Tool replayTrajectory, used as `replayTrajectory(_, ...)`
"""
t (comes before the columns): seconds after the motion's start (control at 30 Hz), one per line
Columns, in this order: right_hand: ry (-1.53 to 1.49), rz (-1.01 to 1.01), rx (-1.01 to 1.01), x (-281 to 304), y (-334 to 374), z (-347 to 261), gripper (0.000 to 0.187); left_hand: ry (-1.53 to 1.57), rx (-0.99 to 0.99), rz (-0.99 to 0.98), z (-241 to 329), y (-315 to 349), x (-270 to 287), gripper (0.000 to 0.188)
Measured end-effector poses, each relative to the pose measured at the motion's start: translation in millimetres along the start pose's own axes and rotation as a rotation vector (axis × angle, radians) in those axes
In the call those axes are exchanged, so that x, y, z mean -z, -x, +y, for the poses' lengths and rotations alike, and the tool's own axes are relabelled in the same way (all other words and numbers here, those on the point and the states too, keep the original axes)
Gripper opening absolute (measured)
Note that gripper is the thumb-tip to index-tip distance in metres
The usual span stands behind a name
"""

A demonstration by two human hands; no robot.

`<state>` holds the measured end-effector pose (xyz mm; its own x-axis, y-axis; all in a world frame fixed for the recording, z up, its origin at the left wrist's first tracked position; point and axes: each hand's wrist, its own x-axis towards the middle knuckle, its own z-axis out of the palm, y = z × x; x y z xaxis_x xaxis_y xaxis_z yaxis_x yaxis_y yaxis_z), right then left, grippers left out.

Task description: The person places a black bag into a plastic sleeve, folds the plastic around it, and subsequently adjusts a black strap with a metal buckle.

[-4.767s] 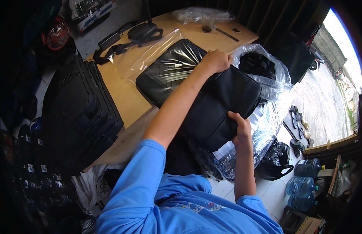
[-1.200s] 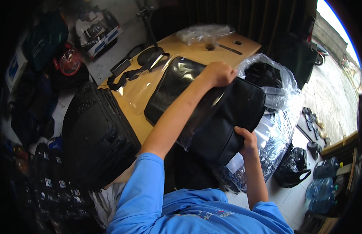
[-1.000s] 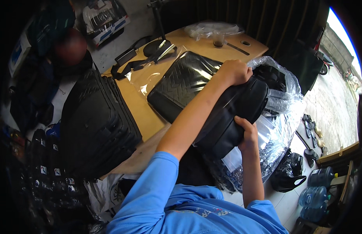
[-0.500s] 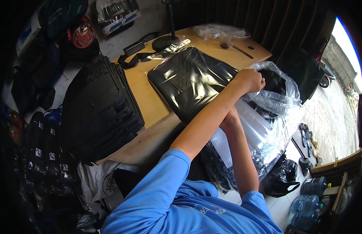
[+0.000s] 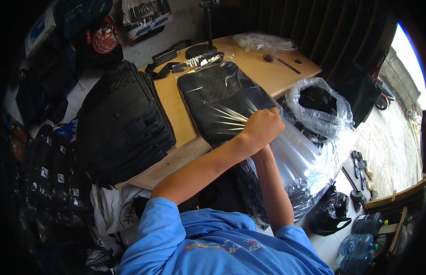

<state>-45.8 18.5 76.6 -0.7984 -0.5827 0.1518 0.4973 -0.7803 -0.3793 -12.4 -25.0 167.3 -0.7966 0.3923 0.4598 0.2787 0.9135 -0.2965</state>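
Note:
A black backpack (image 5: 210, 101) lies on the wooden table inside a clear plastic bag (image 5: 231, 114). My left hand (image 5: 265, 127) is closed in a fist on the plastic bag near the backpack's near right end, and tight creases fan out from the grip. My right forearm (image 5: 275, 192) rises from below and passes under the left wrist. The right hand's fingers are hidden there, so what they hold does not show. Flat clear plastic sheeting (image 5: 293, 146) spreads beside both hands, over a large plastic-wrapped bundle.
Black bags (image 5: 123, 123) are stacked left of the wrapped backpack. An open clear sack (image 5: 320, 110) with dark contents stands at the right. A cup (image 5: 269, 55) and a stand base (image 5: 200, 51) sit on the table's far side (image 5: 249, 59). Water bottles (image 5: 355, 245) are at lower right.
My left fist has come back toward me and leftward, away from the open sack. Plastic over the backpack's near end is now stretched taut. The right arm has shifted slightly nearer.

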Motion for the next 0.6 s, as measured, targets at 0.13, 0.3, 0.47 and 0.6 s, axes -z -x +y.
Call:
replayTrajectory(0.13,0.051,0.047,-0.009,-5.6,-6.6,-0.8,0.027,-0.155,-0.154,0.081,10.5,10.2,3.7,0.010)
replayTrajectory(0.3,0.101,0.076,-0.034,-11.6,-12.7,4.5,0.028,-0.141,-0.181,0.201,21.6,17.0,16.8,0.018)
replayTrajectory(0.47,0.196,0.117,-0.039,-15.3,-19.9,7.9,0.029,-0.097,-0.130,0.170,18.1,26.7,20.5,0.021)
replayTrajectory(0.6,0.551,0.234,0.054,-27.4,-10.6,7.9,0.030,-0.092,0.182,0.185,10.6,63.0,36.1,0.039)
